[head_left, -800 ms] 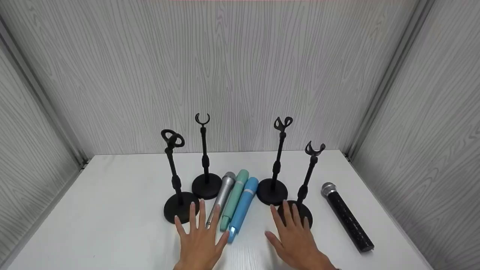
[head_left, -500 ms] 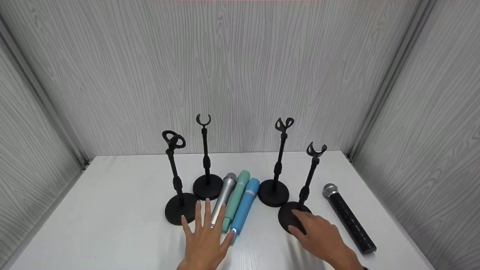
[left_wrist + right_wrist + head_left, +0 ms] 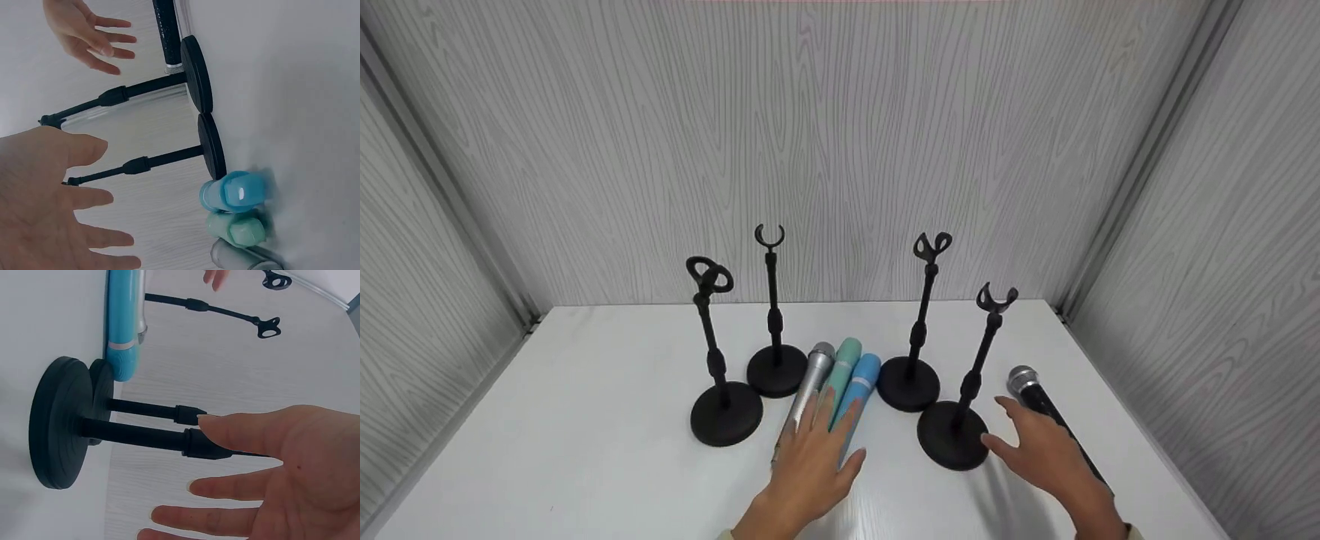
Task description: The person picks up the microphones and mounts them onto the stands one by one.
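My left hand [image 3: 810, 469] has its fingers spread over the lower ends of three microphones lying side by side. They are a silver microphone [image 3: 807, 390], a green microphone [image 3: 846, 364] and a blue microphone [image 3: 864, 373]. In the left wrist view, the left hand's fingers are straight and apart from the blue and green ends. My right hand [image 3: 1046, 454], fingers extended and thumb apart, is between the front right stand [image 3: 953, 435] and a black microphone [image 3: 1040, 401] with a silver head. It partly covers that microphone's body in the head view. Both palms show nothing held in the wrist views.
Several black desktop microphone stands rise from round bases: a front left stand [image 3: 726, 414], a back left stand [image 3: 778, 372] and a back right stand [image 3: 909, 384]. Their clips hold no microphones. Grey wood-grain panels [image 3: 840, 150] enclose the white table [image 3: 607, 420] at the back and sides.
My right hand has moved right, from over the front right stand's base toward the black microphone. My left hand has shifted right, over the three microphones.
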Demonstrator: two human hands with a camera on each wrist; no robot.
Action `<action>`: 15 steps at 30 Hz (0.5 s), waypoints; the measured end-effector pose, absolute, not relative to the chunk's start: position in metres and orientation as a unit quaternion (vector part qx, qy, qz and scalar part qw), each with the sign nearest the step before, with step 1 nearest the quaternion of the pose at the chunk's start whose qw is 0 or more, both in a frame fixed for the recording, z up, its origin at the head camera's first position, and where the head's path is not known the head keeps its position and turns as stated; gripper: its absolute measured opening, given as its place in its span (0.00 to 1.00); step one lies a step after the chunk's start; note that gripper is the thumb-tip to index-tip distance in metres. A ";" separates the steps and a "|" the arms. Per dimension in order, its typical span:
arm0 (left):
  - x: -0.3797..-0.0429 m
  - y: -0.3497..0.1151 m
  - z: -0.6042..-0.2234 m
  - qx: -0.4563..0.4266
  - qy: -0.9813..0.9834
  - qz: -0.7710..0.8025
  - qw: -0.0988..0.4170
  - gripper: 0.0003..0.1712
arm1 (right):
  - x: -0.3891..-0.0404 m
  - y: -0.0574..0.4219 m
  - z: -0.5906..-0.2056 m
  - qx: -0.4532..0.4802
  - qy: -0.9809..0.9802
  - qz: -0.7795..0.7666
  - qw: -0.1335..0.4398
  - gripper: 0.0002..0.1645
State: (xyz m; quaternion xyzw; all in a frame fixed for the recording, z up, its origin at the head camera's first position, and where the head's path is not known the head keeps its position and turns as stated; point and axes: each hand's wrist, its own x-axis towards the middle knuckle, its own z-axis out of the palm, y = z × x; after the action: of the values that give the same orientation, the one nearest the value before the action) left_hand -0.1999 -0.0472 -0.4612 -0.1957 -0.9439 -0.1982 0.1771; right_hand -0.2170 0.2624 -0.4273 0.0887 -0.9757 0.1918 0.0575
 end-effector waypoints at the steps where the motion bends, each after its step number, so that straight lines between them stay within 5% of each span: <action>1: -0.203 -0.045 -0.461 -0.208 -0.940 -0.209 0.173 0.35 | -0.219 0.264 -0.430 0.089 -0.975 0.195 0.053 0.37; 15: -0.243 0.002 -0.465 -0.253 -0.926 -0.256 0.116 0.28 | -0.239 0.284 -0.446 0.081 -0.965 0.247 0.028 0.40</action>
State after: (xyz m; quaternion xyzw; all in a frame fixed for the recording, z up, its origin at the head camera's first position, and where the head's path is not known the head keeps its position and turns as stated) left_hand -0.2427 0.0018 -0.4650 -0.2531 -0.9256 -0.2565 0.1162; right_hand -0.2395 0.2837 -0.4462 0.0808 -0.9652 0.2470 0.0276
